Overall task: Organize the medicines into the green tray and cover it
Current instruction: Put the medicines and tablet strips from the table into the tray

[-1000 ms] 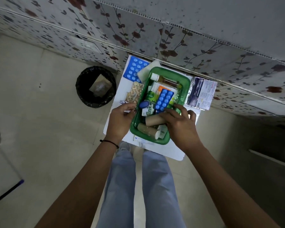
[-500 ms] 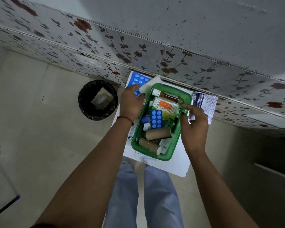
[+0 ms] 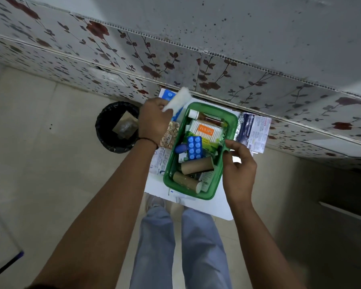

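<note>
The green tray (image 3: 231,130) stands on a small white table (image 3: 208,207) and holds a brown bottle, a cotton-bud pack (image 3: 204,129), a blue blister strip (image 3: 194,147), two brown rolls (image 3: 196,166) and small packets. My left hand (image 3: 153,119) is at the tray's far left corner, shut on a white roll (image 3: 178,99) lifted off the table. My right hand (image 3: 239,170) pinches the tray's right rim. A tan tablet strip (image 3: 170,136) and white packets (image 3: 159,161) lie left of the tray. A silver-and-white packet (image 3: 253,130) lies to its right.
A black bin (image 3: 117,127) with paper inside stands on the floor left of the table. A flower-patterned wall (image 3: 175,59) runs right behind the table. A blue blister pack (image 3: 167,94) peeks out behind my left hand. My legs are below the table edge.
My left hand moved from the tray's near left side to the far left corner and picked up the white roll. My right hand left the tray's contents and took the right rim.
</note>
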